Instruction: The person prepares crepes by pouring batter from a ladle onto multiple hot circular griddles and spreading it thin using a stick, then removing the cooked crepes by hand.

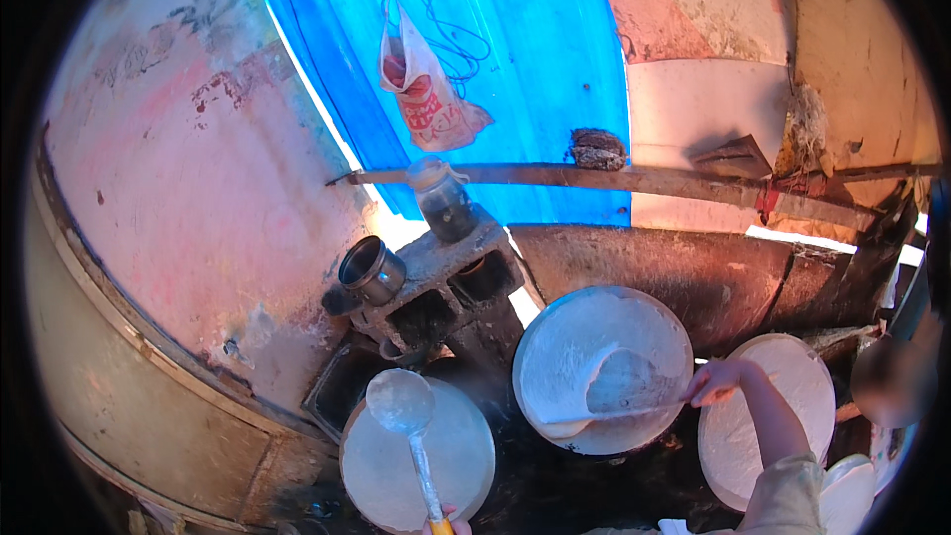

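Observation:
My right hand (715, 382) is closed around the end of a long, thin, pale scraper (634, 412), which reaches left across the middle round griddle (662, 342). White batter or paste covers much of that griddle, and a rounded darker patch shows through it. At the lower edge, my left hand (453, 524) grips the yellow end of a ladle (401, 400). Its whitish round head is over the far edge of the left round griddle (458, 466), which has a pale surface. Most of my left hand is cut off by the frame.
A third pale round griddle (745, 426) lies to the right, under my forearm. Behind the left griddle, a metal pot (373, 272) and a dark-bottomed jar (444, 200) stand on a sooty block (421, 282). A plastic bag (428, 89) hangs on the blue panel.

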`<state>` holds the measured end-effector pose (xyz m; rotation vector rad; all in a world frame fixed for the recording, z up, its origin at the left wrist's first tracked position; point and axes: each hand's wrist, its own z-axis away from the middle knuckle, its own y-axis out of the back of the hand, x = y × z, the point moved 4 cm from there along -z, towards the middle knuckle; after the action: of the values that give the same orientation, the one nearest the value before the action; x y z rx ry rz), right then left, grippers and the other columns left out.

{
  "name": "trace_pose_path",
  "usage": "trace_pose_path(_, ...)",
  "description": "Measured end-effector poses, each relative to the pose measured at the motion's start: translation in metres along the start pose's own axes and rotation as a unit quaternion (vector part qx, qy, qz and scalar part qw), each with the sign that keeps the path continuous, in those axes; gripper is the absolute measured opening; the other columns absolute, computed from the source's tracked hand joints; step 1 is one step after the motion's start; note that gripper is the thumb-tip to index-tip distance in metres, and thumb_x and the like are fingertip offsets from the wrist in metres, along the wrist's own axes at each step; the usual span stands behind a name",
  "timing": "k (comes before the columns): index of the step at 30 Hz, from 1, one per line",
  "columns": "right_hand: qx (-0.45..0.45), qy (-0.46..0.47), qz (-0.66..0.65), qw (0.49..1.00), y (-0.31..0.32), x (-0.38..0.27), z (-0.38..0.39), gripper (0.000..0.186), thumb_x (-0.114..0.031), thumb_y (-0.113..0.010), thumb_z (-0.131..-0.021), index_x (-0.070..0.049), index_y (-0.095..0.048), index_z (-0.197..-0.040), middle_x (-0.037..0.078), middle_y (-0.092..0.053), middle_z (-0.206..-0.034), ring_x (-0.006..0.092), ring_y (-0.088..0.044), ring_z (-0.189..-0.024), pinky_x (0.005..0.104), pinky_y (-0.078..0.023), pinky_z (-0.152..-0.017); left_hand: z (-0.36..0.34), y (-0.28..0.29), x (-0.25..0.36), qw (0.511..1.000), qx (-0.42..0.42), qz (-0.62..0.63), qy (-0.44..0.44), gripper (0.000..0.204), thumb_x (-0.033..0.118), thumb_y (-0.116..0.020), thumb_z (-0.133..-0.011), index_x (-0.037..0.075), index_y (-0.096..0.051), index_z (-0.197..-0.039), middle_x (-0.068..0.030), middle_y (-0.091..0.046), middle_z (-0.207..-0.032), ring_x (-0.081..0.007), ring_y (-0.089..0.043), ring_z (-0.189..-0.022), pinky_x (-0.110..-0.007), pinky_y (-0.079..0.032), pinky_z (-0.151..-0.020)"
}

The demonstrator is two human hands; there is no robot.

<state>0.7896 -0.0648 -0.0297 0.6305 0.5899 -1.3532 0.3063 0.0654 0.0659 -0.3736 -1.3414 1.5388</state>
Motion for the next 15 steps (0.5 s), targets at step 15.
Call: trace_pose_path(15, 0.179, 0.089, -0.102, 0.975, 0.008, 0.048, 0.038, 0.031, -0.018, -0.072, -0.072, -0.007, -0.065, -0.100, 0.000, -0.056, -0.061, 0.0057, -0.045, -0.045, 0.0192, -0.032, -0.039, -0.004, -0.018, -0.025, 0.998, 0.014, -0.047, 0.033, 0.013, 0.003, -0.051, -0.084, 0.004, -0.039, -0.089, -0.0003, -0.037, -0.065, -0.0043, -0.037, -0.047, -0.016, -0.033, -0.038)
